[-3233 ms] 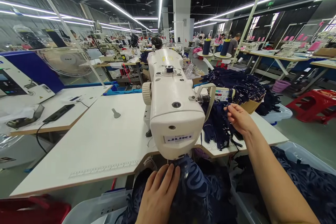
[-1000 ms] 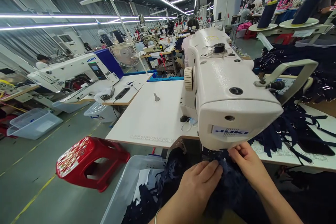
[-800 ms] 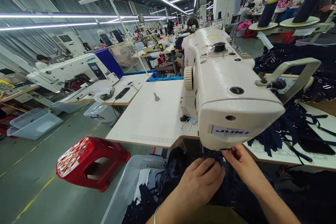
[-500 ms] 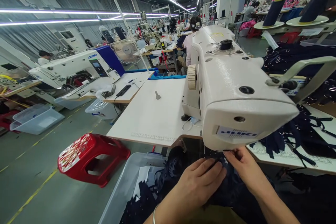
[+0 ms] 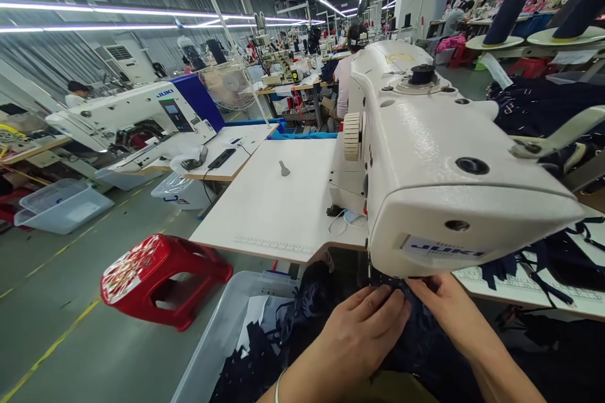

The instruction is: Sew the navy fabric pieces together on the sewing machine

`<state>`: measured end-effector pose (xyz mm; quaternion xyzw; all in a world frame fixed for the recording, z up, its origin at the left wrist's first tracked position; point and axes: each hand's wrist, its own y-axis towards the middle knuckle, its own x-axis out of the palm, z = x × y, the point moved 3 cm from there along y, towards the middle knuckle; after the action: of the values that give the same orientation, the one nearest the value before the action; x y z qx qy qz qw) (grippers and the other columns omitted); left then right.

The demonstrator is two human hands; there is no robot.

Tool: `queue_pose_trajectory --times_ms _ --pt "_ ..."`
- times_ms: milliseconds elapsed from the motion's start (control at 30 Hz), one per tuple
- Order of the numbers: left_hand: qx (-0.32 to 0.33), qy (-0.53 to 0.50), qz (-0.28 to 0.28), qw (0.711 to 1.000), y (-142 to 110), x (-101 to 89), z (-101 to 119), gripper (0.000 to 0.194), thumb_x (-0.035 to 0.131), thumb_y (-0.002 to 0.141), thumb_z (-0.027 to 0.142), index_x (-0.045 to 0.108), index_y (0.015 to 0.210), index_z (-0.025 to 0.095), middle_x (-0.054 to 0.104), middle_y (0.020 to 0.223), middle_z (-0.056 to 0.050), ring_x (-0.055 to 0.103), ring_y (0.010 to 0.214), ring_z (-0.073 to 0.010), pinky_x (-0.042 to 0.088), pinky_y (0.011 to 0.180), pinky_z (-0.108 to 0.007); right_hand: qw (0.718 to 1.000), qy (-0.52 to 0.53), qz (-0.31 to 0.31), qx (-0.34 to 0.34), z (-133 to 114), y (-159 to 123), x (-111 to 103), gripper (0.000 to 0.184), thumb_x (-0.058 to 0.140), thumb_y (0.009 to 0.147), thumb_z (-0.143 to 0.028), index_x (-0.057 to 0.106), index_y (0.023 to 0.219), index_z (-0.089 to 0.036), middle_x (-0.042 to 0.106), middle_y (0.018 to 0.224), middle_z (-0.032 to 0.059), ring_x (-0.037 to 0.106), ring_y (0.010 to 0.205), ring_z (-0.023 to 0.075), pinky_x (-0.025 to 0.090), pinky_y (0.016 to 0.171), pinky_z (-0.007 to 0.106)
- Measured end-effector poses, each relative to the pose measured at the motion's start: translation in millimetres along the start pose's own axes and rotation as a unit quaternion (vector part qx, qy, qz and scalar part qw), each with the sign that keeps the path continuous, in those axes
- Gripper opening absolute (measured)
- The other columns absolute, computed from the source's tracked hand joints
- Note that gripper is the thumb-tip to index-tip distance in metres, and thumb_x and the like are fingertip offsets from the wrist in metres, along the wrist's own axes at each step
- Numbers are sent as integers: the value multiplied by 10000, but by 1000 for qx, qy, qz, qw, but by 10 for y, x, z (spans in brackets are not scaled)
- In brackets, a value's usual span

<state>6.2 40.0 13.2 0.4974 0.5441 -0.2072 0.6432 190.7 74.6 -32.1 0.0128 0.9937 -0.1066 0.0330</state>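
Both hands working low, at the near end of a white JUKI sewing machine (image 5: 458, 157). Navy fabric (image 5: 418, 340) lying beneath them, its far edge running in under the machine head; the spot under the head is staying hidden.

Left hand (image 5: 366, 327) resting palm down on the fabric, fingers lying close together and bending at the tips; thumb out of sight, so cannot tell whether it is gripping. Thin bangle (image 5: 278, 386) circling the left wrist.

Right hand (image 5: 439, 299) coming in from the other side, thumb and forefinger narrowing on the fabric just below the machine head, fingertips partly covered.

White surface (image 5: 265, 201) extending left of the machine, carrying a small grey metal piece (image 5: 284, 169) well apart from the hands; ruler marks showing along the near edge. Navy straps (image 5: 543, 271) lying on the right part, more dark pieces heaping behind.

Clear plastic bin (image 5: 203, 352) standing below the surface, left of the hands, holding white paper (image 5: 254, 321) and navy pieces. Red stool (image 5: 189, 277) standing on the floor further left. Dark thread cones (image 5: 505, 19) rising at upper right. Seated person (image 5: 344, 79) showing beyond the machine, a fan (image 5: 231, 87) standing to the left.
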Motion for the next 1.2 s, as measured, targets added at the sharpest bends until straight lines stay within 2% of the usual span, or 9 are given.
queue_pose_trajectory --times_ms 200,367,500,667,867,933,967,1100,1200 --pt "-9 -23 -18 1000 60 -44 -17 347 374 1004 169 524 1316 136 549 1349 -49 473 1261 -161 375 1097 -303 999 -43 -10 -7 -1 -19 -5 463 601 837 -507 548 1214 -244 684 980 58 640 928 246 509 883 371" --pt "-31 -36 -20 999 137 -122 6 361 330 1004 171 535 1300 138 570 1312 -36 495 1198 -154 398 1053 -291 996 -71 19 -42 -94 -79 -10 530 518 872 -527 499 1310 -229 632 1235 103 577 1153 263 451 988 386" --pt "-53 32 -3 998 157 -78 95 321 392 988 215 595 1227 147 582 1289 -38 528 1141 -160 446 964 -261 979 -180 40 -91 -110 31 -58 404 482 867 -449 649 1131 -193 678 1174 124 571 1169 317 423 1009 466" --pt "-89 115 25 989 126 83 215 358 472 964 265 571 1276 120 565 1307 -82 542 1129 -193 445 942 -273 922 -292 75 -244 -78 278 -65 264 510 825 -312 724 949 -222 743 1004 93 615 1105 327 460 979 481" --pt "-109 129 39 985 186 102 242 370 489 976 328 598 1244 97 602 1251 -105 562 1086 -214 447 921 -290 894 -324 89 -296 82 434 -51 228 494 812 -231 712 746 -245 738 806 108 645 996 354 466 940 568" --pt "-117 129 46 984 209 106 245 375 490 978 342 604 1235 95 605 1246 -109 564 1082 -217 446 919 -295 867 -354 102 -335 114 441 -72 275 452 816 -194 697 701 -243 711 689 110 652 954 355 488 902 570" --pt "-121 127 50 983 216 112 247 378 490 978 347 606 1232 92 605 1245 -113 564 1081 -219 445 920 -297 843 -380 113 -364 121 437 -82 301 429 815 -171 692 685 -242 690 633 108 656 932 354 501 881 566" --pt "-131 120 61 982 222 131 251 381 489 978 351 612 1219 83 611 1231 -118 564 1080 -223 438 925 -303 717 -492 150 -470 127 401 -86 374 377 817 -91 661 619 -232 626 516 98 664 858 337 539 811 527" --pt "-127 117 58 983 224 123 247 390 491 978 352 605 1228 75 613 1224 -119 565 1076 -223 436 927 -302 659 -530 165 -508 100 382 -69 410 367 839 -64 628 569 -231 607 499 86 666 837 311 546 813 494"
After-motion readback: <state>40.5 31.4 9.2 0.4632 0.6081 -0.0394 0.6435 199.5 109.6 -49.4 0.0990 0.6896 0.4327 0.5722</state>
